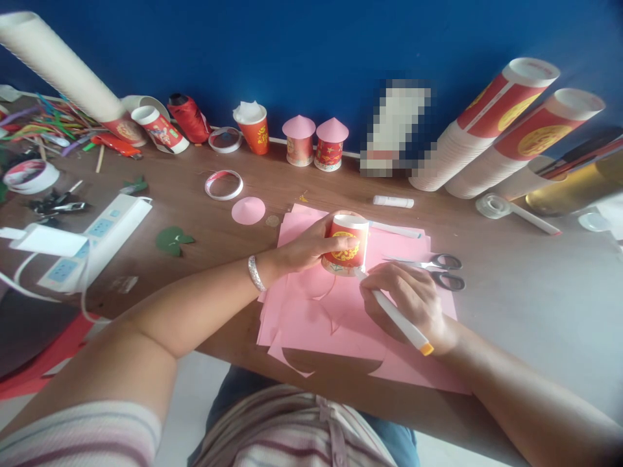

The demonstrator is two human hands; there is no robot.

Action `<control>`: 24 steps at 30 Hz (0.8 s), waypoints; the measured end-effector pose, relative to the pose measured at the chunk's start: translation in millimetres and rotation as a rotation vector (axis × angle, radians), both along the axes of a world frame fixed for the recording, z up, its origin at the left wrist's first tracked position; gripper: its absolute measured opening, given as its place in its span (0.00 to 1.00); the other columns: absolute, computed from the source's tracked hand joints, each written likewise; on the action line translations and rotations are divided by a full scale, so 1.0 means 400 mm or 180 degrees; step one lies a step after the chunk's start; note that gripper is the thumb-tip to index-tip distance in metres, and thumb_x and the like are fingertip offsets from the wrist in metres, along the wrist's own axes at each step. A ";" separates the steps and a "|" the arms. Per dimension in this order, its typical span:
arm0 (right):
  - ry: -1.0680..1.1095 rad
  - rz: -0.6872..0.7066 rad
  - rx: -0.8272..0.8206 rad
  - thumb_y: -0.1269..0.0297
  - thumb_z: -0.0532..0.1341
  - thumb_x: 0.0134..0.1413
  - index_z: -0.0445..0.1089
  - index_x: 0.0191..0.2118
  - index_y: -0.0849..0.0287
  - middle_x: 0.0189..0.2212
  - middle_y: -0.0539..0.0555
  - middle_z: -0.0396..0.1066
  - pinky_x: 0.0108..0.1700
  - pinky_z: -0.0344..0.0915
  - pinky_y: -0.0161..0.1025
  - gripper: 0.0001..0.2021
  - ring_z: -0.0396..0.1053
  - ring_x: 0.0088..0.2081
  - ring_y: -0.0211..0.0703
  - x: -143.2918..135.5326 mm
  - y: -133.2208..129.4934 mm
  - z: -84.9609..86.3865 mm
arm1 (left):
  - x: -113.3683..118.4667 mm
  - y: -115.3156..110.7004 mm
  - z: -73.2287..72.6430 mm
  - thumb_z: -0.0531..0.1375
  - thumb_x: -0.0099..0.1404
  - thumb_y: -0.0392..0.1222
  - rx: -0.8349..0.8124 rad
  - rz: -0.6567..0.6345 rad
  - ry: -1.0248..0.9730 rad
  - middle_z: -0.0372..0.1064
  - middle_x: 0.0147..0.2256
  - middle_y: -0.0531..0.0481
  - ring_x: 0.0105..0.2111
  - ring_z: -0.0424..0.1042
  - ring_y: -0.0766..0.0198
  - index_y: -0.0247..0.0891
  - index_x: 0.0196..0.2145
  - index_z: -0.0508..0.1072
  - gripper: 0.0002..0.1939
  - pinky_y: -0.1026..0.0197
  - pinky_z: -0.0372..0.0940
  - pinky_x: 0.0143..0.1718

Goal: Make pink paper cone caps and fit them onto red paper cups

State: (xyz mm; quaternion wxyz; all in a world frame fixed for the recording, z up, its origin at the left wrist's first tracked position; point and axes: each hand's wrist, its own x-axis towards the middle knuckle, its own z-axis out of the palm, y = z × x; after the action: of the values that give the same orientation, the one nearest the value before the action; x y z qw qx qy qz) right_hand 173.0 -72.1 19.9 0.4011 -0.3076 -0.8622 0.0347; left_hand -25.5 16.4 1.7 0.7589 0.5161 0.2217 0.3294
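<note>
My left hand (314,246) is wrapped round a red and white paper cup (346,250) with a gold emblem, its thumb lying across the front. In my right hand (406,295) is a white marker pen (402,322) with a yellow end, its tip at the cup's lower edge. Drawn marks run along the cup's pale lower band. Beneath both hands lie pink paper sheets (302,318), some with curved cut edges. Scissors (435,264) with dark handles rest on the sheets' right side, near my right hand. Another white pen (396,229) lies at the sheets' far edge.
Two cups with pink cone tops (328,152) stand by the blue wall. A pink paper cone (248,211), a cup ring (224,185) and a glue stick (393,202) lie nearer. Tall cup stacks (506,110) lean at right; a power strip (97,240) sits left.
</note>
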 end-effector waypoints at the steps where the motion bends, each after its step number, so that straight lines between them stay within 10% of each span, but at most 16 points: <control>1: -0.0005 -0.0003 -0.0004 0.82 0.60 0.58 0.65 0.37 0.57 0.26 0.49 0.69 0.28 0.64 0.38 0.11 0.66 0.25 0.38 0.001 0.000 0.000 | 0.000 0.000 0.000 0.69 0.61 0.46 -0.0003 0.0005 0.0002 0.70 0.42 0.44 0.40 0.71 0.60 0.36 0.49 0.70 0.22 0.60 0.68 0.40; 24: -0.0079 -0.0036 0.0073 0.82 0.59 0.57 0.66 0.36 0.56 0.25 0.47 0.68 0.28 0.66 0.37 0.11 0.68 0.25 0.38 -0.005 -0.001 0.009 | 0.001 -0.006 0.017 0.68 0.62 0.45 0.0014 0.0050 0.0051 0.69 0.40 0.46 0.38 0.70 0.62 0.35 0.48 0.71 0.19 0.62 0.68 0.38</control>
State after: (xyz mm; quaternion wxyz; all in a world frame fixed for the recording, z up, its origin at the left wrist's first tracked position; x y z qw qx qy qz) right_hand 171.2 -72.6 23.3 0.3941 -0.3083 -0.8656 0.0187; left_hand -24.9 14.1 8.7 0.7534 0.5186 0.2311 0.3317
